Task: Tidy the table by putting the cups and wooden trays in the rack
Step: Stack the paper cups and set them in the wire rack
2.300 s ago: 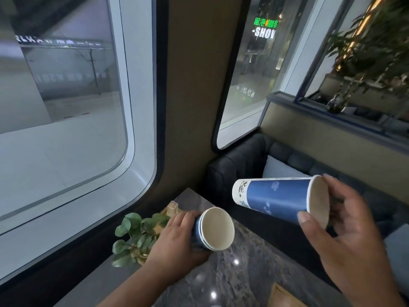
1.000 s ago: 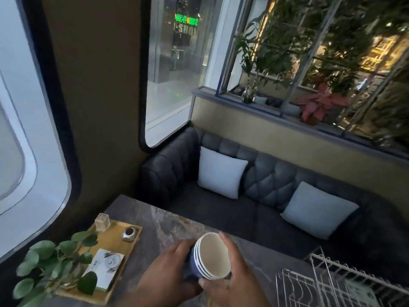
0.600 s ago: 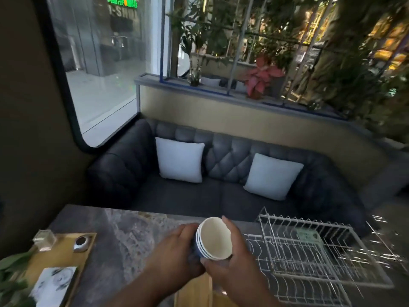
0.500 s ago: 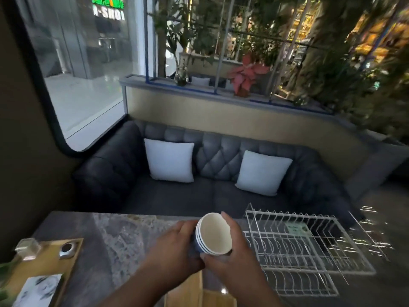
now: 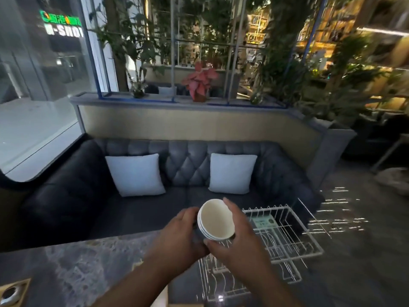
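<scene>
A stack of nested paper cups (image 5: 215, 220), white inside and blue outside, is tipped with its mouth towards me above the table's far edge. My left hand (image 5: 179, 238) grips the stack from the left and my right hand (image 5: 238, 239) grips it from the right, thumb under the rim. The white wire rack (image 5: 285, 238) stands on the table just right of and below the cups. A pale wooden tray edge (image 5: 160, 299) shows under my left forearm.
The grey marble table (image 5: 84, 269) stretches to the left, with a wooden tray corner holding a small metal object (image 5: 11, 292) at the bottom left. Behind the table is a dark sofa (image 5: 188, 165) with two white cushions. Floor lies to the right.
My right hand let go of a separate blue cup and joined my left on the nested stack. My view swung right, bringing the wire rack into sight beside the cups.
</scene>
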Action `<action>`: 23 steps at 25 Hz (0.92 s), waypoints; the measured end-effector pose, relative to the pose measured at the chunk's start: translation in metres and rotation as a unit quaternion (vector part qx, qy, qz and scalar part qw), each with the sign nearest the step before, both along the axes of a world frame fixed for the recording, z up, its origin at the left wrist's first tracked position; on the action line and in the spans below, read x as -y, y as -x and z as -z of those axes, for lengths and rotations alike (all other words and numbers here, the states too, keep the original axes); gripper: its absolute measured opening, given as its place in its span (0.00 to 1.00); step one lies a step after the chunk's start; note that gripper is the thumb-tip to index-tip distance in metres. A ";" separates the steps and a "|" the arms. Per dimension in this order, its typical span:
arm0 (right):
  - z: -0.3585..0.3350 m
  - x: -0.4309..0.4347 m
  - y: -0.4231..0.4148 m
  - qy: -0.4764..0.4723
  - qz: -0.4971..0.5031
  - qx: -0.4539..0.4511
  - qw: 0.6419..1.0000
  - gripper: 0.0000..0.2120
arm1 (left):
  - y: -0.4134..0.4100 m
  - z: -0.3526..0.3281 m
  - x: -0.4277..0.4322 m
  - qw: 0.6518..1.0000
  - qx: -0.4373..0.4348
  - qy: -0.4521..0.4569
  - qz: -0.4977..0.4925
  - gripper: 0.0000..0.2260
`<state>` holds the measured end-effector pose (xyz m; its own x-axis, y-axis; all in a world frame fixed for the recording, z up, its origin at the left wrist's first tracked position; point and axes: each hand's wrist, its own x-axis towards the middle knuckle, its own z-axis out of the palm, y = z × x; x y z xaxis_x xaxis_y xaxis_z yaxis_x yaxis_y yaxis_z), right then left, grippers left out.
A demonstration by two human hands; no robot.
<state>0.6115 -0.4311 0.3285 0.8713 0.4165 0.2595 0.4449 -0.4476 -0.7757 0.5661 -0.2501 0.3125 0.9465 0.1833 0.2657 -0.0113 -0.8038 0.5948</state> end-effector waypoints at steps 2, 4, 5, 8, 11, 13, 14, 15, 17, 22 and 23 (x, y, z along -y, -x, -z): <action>0.000 0.018 -0.014 -0.006 0.009 0.001 1.000 0.47 | -0.018 -0.001 0.018 1.000 0.006 -0.004 0.011 0.36; 0.001 0.033 -0.027 -0.009 0.016 0.000 1.000 0.47 | -0.033 -0.001 0.032 1.000 0.006 -0.006 0.013 0.36; 0.002 0.040 -0.033 -0.011 0.017 0.001 1.000 0.47 | -0.040 0.001 0.039 1.000 0.006 -0.005 0.014 0.36; 0.010 0.055 -0.050 -0.008 0.024 0.000 1.000 0.46 | -0.058 0.009 0.057 1.000 0.008 0.001 0.027 0.33; 0.022 0.064 -0.065 0.007 0.025 0.003 1.000 0.46 | -0.072 0.023 0.068 0.999 0.005 -0.007 0.031 0.32; 0.032 0.068 -0.076 0.024 0.021 -0.003 0.999 0.47 | -0.080 0.037 0.071 1.000 -0.006 -0.012 0.023 0.33; 0.037 0.069 -0.082 0.033 0.017 -0.010 0.999 0.48 | -0.082 0.043 0.071 0.999 -0.018 -0.021 0.017 0.34; 0.043 0.069 -0.088 0.041 0.012 -0.017 0.999 0.48 | -0.084 0.051 0.069 0.999 -0.032 -0.037 0.010 0.34; 0.055 0.070 -0.099 0.062 0.001 -0.026 0.998 0.49 | -0.084 0.064 0.067 0.996 -0.055 -0.064 0.000 0.34; 0.078 0.069 -0.123 0.077 -0.001 -0.042 0.996 0.50 | -0.078 0.088 0.062 0.989 -0.088 -0.118 0.008 0.30; 0.081 0.069 -0.127 0.080 0.001 -0.045 0.996 0.50 | -0.076 0.089 0.063 0.986 -0.096 -0.137 0.018 0.30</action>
